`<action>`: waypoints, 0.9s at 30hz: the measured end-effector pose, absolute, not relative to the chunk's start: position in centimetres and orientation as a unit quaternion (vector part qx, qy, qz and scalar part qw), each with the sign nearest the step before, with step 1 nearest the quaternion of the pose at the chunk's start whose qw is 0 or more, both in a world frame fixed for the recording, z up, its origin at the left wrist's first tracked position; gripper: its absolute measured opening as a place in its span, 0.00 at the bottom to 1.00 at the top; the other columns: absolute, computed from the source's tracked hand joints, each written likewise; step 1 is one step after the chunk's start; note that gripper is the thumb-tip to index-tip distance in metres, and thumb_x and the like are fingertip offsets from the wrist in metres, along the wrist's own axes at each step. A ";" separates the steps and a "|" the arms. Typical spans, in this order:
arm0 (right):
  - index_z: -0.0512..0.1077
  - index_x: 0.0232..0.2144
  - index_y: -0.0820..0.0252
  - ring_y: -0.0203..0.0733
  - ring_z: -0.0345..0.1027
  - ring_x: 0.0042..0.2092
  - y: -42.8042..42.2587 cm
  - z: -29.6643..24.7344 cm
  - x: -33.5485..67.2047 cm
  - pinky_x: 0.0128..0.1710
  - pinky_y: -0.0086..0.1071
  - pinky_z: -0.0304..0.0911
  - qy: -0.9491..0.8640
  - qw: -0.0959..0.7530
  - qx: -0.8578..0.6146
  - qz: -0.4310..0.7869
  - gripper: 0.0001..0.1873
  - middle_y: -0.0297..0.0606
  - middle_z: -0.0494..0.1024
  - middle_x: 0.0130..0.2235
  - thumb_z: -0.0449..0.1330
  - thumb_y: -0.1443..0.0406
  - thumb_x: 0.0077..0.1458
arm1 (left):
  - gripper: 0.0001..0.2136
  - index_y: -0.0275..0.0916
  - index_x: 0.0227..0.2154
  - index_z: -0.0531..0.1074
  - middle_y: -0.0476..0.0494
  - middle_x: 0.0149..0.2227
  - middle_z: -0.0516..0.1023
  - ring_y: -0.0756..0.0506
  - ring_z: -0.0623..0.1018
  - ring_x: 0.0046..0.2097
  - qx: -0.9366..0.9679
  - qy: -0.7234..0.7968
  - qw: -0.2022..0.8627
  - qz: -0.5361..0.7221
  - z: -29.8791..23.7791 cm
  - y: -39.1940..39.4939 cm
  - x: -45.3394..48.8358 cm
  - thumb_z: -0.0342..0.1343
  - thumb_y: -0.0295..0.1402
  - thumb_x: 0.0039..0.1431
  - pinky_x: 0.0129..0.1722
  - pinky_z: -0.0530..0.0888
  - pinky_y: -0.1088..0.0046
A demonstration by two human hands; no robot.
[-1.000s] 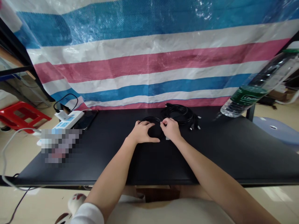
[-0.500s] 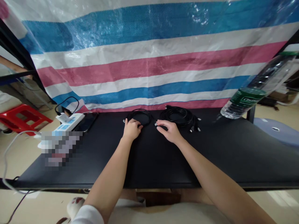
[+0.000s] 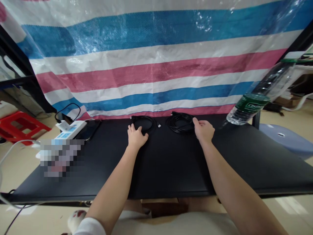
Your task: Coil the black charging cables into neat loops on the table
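Observation:
A small coil of black cable (image 3: 153,123) lies on the black tabletop near the striped sheet, a pale connector resting at its right side. My left hand (image 3: 137,135) is at the near edge of this coil with its fingers spread. To the right lies a thicker coil of black cable (image 3: 179,124). My right hand (image 3: 204,130) is closed at the right side of the thicker coil, thumb and fingers pinching the cable there. The connector ends on that side are hidden behind the hand.
A white power strip (image 3: 70,130) with a plugged-in charger and a dark phone (image 3: 91,130) sit at the left. Near the right end stands a plastic bottle with a green label (image 3: 251,102). A striped sheet (image 3: 151,71) hangs along the back. Stools stand on the floor either side.
My right hand has moved right, from between the coils to the thicker coil's right side, and closed on the cable. The left hand stays by the smaller coil, its fingers more spread.

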State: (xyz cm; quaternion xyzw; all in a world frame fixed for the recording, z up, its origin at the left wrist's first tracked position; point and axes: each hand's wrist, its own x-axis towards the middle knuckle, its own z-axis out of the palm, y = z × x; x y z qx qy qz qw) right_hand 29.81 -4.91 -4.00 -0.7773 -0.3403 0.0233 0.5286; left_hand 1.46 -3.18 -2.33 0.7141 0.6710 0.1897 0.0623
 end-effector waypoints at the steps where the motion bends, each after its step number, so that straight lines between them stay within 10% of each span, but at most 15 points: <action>1: 0.67 0.18 0.52 0.51 0.69 0.32 -4.8 -4.2 29.9 0.36 0.43 0.64 -0.352 0.526 -0.774 0.023 0.16 0.41 0.72 0.22 0.59 0.50 0.45 | 0.27 0.35 0.54 0.71 0.24 0.65 0.60 0.25 0.56 0.67 0.709 0.676 0.069 0.188 -2.2 -3.3 1.5 0.57 0.41 0.50 0.63 0.56 0.44; 21: 0.72 0.32 0.54 0.45 0.72 0.32 -6.1 -3.1 24.7 0.38 0.40 0.68 -0.544 0.625 -0.559 0.028 0.17 0.37 0.76 0.26 0.51 0.51 0.55 | 0.31 0.42 0.61 0.60 0.29 0.66 0.58 0.33 0.58 0.66 0.806 0.450 0.042 0.383 -3.6 -4.1 2.7 0.52 0.50 0.57 0.61 0.58 0.49; 27: 0.72 0.32 0.52 0.44 0.70 0.33 -6.7 -2.9 23.3 0.39 0.40 0.66 -0.574 0.627 -0.526 0.012 0.16 0.39 0.75 0.30 0.51 0.51 0.56 | 0.10 0.40 0.40 0.74 0.42 0.34 0.78 0.44 0.78 0.39 0.770 0.477 0.147 0.398 -2.9 -4.5 3.5 0.48 0.35 0.62 0.48 0.69 0.64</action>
